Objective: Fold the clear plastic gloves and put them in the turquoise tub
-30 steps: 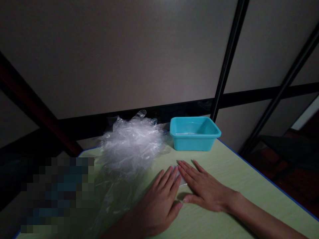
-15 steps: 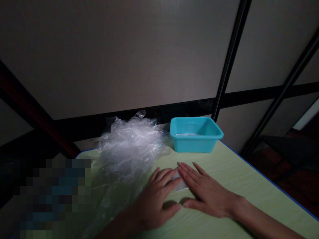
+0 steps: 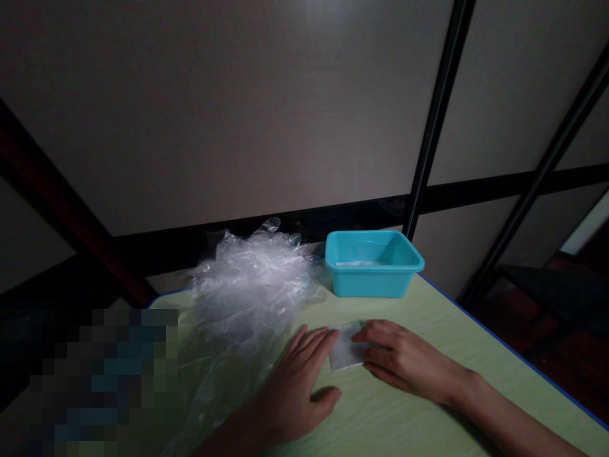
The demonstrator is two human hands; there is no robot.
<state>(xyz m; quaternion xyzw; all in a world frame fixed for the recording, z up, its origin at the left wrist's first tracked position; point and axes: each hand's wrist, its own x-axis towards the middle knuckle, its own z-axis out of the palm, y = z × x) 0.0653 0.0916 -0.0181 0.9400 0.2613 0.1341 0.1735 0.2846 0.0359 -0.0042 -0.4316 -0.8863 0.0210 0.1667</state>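
Note:
A small, flat square of folded translucent plastic (image 3: 344,350) lies on the table between my hands. My left hand (image 3: 302,387) rests flat, its fingertips on the square's left edge and its thumb held apart. At the right edge, my right hand (image 3: 397,355) has its fingers bent and closed on the square's side; its thumb is mostly hidden beneath. Beyond my left hand spreads a loose heap of clear, thin plastic disposable gloves (image 3: 257,279), with a finger shape sticking up at the top. A turquoise plastic tub (image 3: 371,282) stands behind my right hand, with something whitish inside.
The pale green table (image 3: 451,355) has a blue edge running along its right side. Large sliding wardrobe doors (image 3: 266,114) with dark frames rise right behind it. A pixelated patch covers the lower left. A dark seat-like shape (image 3: 547,292) stands at the right.
My right hand has gone from lying flat with fingers stretched to bent fingers at the square's right edge, uncovering more of it. My left hand stays flat. The view has shifted slightly.

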